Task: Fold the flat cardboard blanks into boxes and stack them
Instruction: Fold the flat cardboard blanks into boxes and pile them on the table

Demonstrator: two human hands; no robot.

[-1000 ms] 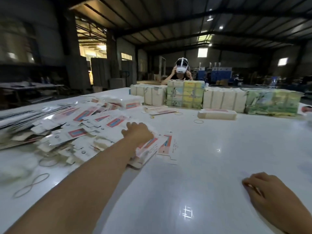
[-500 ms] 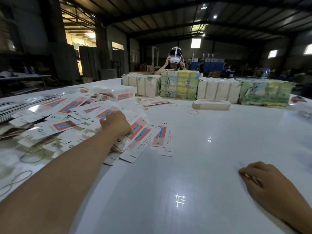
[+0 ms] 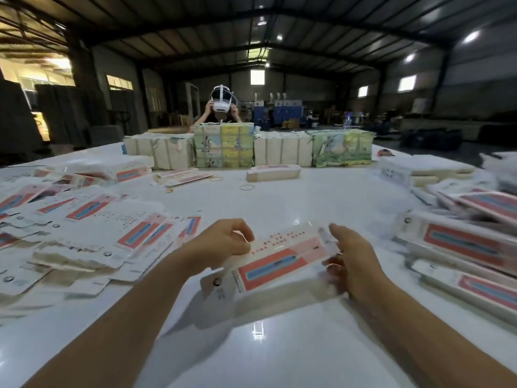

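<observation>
A flat white cardboard blank (image 3: 268, 268) with a red and blue panel is held just above the white table (image 3: 279, 345) in front of me. My left hand (image 3: 221, 242) pinches its far left edge. My right hand (image 3: 349, 259) grips its right end, fingers partly hidden behind the card. A loose heap of the same flat blanks (image 3: 92, 228) spreads over the table's left side. Folded boxes (image 3: 461, 247) with the same red and blue print lie stacked at the right.
Bundled packs (image 3: 223, 145) stand in a row across the far side of the table, with a person wearing a white headset (image 3: 222, 106) behind them. One folded box (image 3: 272, 172) and rubber bands (image 3: 247, 187) lie mid-table. More stacks (image 3: 419, 172) sit far right.
My left hand left the heap with one blank and came to the middle. My right hand rose from the table and took the blank's other end. The view swung right, showing the folded boxes.
</observation>
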